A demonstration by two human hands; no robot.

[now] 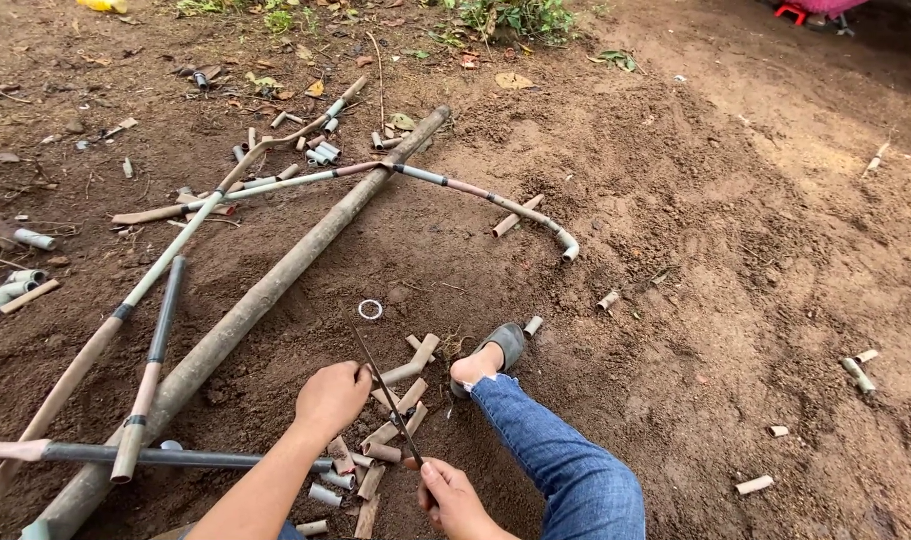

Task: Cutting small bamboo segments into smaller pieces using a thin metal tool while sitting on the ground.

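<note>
Long pole: lies on the dirt, running 7 to 1 o'clock, left of both hands | Thin blade: long axis 11 to 5 o'clock, spanning the hands above cut pipe pieces | Left hand: fist closed on its upper part | Right hand: gripping the lower end.

Beside the long grey-brown pipe on reddish-brown soil: blue jeans, grey sandal, white ring.
</note>
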